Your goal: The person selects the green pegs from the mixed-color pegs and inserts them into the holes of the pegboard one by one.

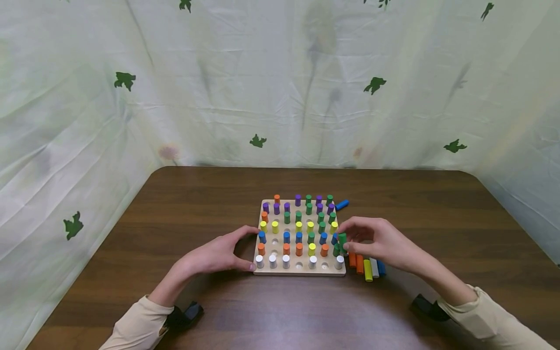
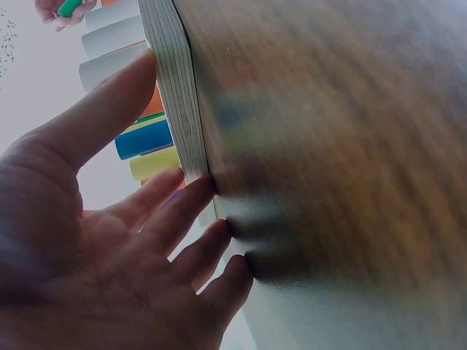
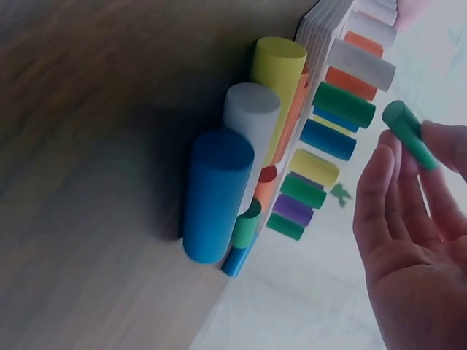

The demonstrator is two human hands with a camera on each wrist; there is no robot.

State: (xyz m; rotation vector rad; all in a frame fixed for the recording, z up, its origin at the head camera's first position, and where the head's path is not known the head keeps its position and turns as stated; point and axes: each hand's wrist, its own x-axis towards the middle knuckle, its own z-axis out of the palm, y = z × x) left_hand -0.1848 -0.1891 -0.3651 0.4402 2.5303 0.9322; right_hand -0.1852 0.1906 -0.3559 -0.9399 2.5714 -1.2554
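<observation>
A wooden pegboard (image 1: pixel 306 272) lies on the table, with rows of white, orange, blue, yellow, green and purple pegs standing in it and some bare holes. My left hand (image 1: pixel 214 253) rests against the board's left side, thumb near the front corner and fingers spread along the edge. Between the thumb and fingers of my right hand (image 1: pixel 378 239), a green peg (image 3: pixel 408 133) is pinched. It is tilted and held above the board's right edge, close to a standing green peg (image 1: pixel 336 250) and a blue peg (image 1: pixel 334 238).
Loose pegs lie right of the board under my right hand: orange (image 1: pixel 359 264), yellow (image 1: pixel 368 270), white (image 1: pixel 374 267), blue (image 1: pixel 381 268); a green one (image 3: pixel 246 223) shows in the right wrist view. Another blue peg (image 1: pixel 342 204) lies by the back right corner. A patterned curtain (image 1: pixel 280 97) hangs behind the table.
</observation>
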